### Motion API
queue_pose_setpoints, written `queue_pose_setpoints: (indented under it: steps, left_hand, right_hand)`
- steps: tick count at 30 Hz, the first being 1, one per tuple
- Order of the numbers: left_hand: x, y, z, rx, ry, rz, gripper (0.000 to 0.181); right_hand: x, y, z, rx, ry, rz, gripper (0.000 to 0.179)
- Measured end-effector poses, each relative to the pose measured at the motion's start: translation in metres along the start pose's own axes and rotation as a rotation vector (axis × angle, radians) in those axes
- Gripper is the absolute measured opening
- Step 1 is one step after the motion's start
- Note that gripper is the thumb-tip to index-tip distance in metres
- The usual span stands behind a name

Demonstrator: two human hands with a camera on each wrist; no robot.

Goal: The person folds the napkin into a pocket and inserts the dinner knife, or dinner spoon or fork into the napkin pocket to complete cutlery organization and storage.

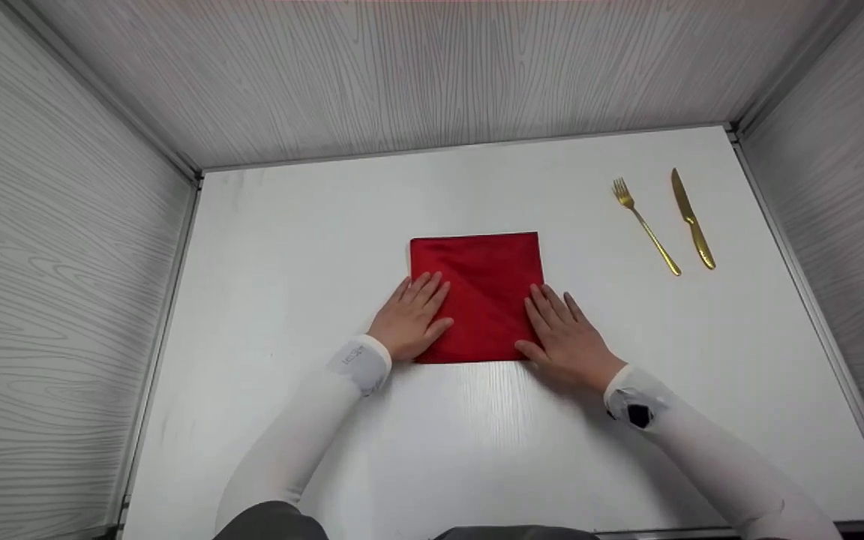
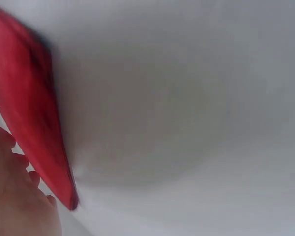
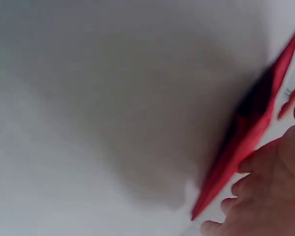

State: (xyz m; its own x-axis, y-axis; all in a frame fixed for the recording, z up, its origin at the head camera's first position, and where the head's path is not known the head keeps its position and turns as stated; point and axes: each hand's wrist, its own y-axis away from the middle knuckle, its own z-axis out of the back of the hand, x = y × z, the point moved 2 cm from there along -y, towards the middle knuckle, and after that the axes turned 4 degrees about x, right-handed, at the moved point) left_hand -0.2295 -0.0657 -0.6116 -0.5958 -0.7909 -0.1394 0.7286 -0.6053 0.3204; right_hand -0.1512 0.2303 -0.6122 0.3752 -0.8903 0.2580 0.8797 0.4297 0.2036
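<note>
A red cloth (image 1: 486,292), folded into a square, lies flat at the middle of the white table. My left hand (image 1: 411,319) rests with straight fingers on its left side, the thumb over the lower left part. On the opposite side my right hand (image 1: 571,337) touches the right edge, fingers extended and thumb at the lower right corner. In the left wrist view the cloth (image 2: 32,108) shows as a thick folded edge beside the fingertips. The right wrist view has the cloth (image 3: 250,123) with a dark gap between its layers along the edge.
A gold fork (image 1: 646,225) and a gold knife (image 1: 692,217) lie side by side at the back right of the white table (image 1: 289,240). Grey wood-grain panels (image 1: 417,75) stand around its back and both sides.
</note>
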Motion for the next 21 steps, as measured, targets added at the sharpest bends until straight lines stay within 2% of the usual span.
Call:
queue_pose_setpoints:
  steps: [5, 9, 15, 21]
  left_hand:
    - [0.026, -0.021, 0.017, 0.003, -0.019, 0.094, 0.075]
    - [0.038, -0.034, 0.022, -0.009, -0.018, 0.136, 0.076]
    - [0.044, -0.043, 0.023, -0.014, -0.031, 0.137, 0.076]
    - [0.045, -0.043, 0.02, 0.059, -0.028, 0.158, 0.079]
  right_hand:
    - [0.02, 0.016, 0.012, -0.051, 0.039, 0.002, 0.065]
    - [0.036, 0.027, 0.013, -0.105, 0.064, 0.034, 0.047]
    - [0.045, 0.035, 0.005, -0.117, 0.059, 0.047, 0.037]
    - [0.047, 0.042, -0.001, -0.132, 0.077, 0.069, 0.037]
